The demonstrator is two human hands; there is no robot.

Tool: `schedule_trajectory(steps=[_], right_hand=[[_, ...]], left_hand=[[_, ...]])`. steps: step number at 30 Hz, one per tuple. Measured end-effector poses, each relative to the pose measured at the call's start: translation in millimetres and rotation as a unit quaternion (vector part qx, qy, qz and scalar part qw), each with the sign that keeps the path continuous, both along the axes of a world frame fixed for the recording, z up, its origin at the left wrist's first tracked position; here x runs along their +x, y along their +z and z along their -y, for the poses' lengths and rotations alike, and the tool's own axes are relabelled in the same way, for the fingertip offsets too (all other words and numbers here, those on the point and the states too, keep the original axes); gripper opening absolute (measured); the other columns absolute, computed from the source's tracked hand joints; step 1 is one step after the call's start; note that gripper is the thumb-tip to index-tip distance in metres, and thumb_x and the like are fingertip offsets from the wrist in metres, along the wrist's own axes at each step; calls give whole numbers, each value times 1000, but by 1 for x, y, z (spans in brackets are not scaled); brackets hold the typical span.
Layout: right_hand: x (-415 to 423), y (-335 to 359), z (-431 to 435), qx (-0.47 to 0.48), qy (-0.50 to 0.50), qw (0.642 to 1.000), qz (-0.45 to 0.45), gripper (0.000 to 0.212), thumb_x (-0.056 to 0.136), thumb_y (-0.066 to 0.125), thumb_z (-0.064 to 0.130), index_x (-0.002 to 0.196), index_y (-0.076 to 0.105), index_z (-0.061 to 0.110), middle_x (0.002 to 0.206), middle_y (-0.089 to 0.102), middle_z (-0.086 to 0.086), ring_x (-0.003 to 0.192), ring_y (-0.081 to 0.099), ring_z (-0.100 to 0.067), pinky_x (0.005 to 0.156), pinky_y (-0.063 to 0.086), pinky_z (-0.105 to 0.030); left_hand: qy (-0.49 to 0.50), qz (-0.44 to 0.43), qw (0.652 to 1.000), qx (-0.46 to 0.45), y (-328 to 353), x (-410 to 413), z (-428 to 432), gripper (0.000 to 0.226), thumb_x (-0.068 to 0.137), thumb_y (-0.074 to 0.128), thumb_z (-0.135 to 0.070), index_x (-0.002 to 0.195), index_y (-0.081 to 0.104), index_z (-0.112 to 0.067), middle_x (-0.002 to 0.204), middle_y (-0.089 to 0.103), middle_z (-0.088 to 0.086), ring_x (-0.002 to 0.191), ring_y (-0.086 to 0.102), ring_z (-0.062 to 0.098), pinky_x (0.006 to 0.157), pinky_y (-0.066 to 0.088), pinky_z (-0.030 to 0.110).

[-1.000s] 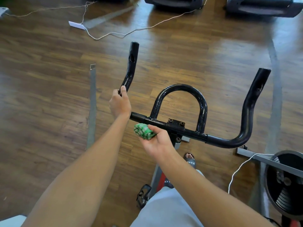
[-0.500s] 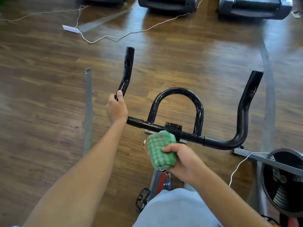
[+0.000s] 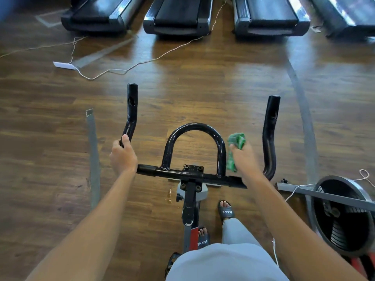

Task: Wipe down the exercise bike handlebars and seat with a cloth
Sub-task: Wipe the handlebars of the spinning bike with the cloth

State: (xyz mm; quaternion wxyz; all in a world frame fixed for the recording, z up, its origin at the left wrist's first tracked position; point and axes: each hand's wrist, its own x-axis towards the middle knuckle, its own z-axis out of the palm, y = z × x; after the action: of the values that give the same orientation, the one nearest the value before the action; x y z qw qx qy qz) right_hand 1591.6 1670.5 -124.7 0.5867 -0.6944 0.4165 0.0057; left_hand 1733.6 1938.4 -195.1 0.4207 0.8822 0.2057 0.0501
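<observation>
The black exercise bike handlebars fill the middle of the head view, with a centre loop and two upturned ends. My left hand grips the bend of the left bar. My right hand holds a green checked cloth bunched in its fingers, just right of the centre loop and above the right half of the crossbar. The cloth hangs close beside the loop's right leg; contact cannot be told. The seat is hidden below me.
Several black treadmills line the far edge. White cords trail across the wooden floor. A second bike's flywheel stands at the right. My sandalled feet flank the bike's post. Grey tape strips mark the floor.
My right hand has carried the cloth from in front of the crossbar's middle to the right side of the centre loop. My view has tilted up. The left hand kept its grip.
</observation>
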Motion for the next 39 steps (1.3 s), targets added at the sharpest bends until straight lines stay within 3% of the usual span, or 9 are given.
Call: schedule_trajectory(steps=[6,16,19,21,23,29,33,36,39], right_hand=[[2,0,-24,6,81,993,-83,52,108,34,35,153,16,19,149,41,-9,131,44,-30,108,35,-47],[16,-5,-11,65,72,989,-113,60,106,33,46,156,12,21,146,43,-10,127,47,-30,106,38,-48],[68,-2,2,-72,176,976,-106,61,104,30,55,152,27,17,131,53,-7,120,52,-26,102,39,-43],[106,8,-1,-247,327,906,-109,61,103,27,59,147,36,18,132,57,-5,122,54,-27,110,35,-47],[134,13,-18,-374,476,792,-79,62,103,23,61,145,40,19,138,56,-4,127,52,-24,115,30,-49],[118,4,-95,-474,748,464,6,64,104,23,56,150,37,15,154,42,-6,148,28,-24,124,3,-50],[103,-9,-84,-475,749,450,109,67,101,18,64,151,37,22,143,50,1,142,34,-21,124,4,-45],[87,-27,-76,-506,707,458,184,66,101,15,65,148,41,26,129,56,1,133,43,-22,122,9,-46],[89,-39,-61,-505,704,449,216,54,106,14,56,146,42,31,136,52,2,138,40,-20,123,6,-43]], left_hand=[[11,-14,1000,8,2,1,1,51,98,26,-59,99,56,-18,93,68,8,85,67,33,76,49,42],[22,-9,1000,20,-4,3,3,53,98,26,-59,104,59,-17,90,68,5,84,67,30,84,51,47],[23,0,999,27,0,2,5,50,100,28,-55,101,60,-16,81,67,3,77,67,29,72,50,38],[29,9,1000,-1,0,3,7,46,101,33,-52,100,61,-16,74,65,1,68,67,28,65,51,36],[39,11,999,-29,-1,5,5,45,99,36,-53,99,62,-17,72,65,1,60,67,25,67,58,46],[28,10,999,-29,5,2,5,48,97,35,-58,96,63,-19,72,67,2,61,68,25,72,58,48],[33,7,998,-45,8,-4,8,72,86,23,-80,104,62,-22,87,68,6,80,68,33,78,56,51],[23,10,998,-50,13,-8,11,76,88,16,-79,117,60,-24,91,68,6,84,68,31,81,55,50],[21,18,998,-48,14,-8,11,76,90,15,-77,121,59,-22,87,66,5,83,68,31,81,56,50]])
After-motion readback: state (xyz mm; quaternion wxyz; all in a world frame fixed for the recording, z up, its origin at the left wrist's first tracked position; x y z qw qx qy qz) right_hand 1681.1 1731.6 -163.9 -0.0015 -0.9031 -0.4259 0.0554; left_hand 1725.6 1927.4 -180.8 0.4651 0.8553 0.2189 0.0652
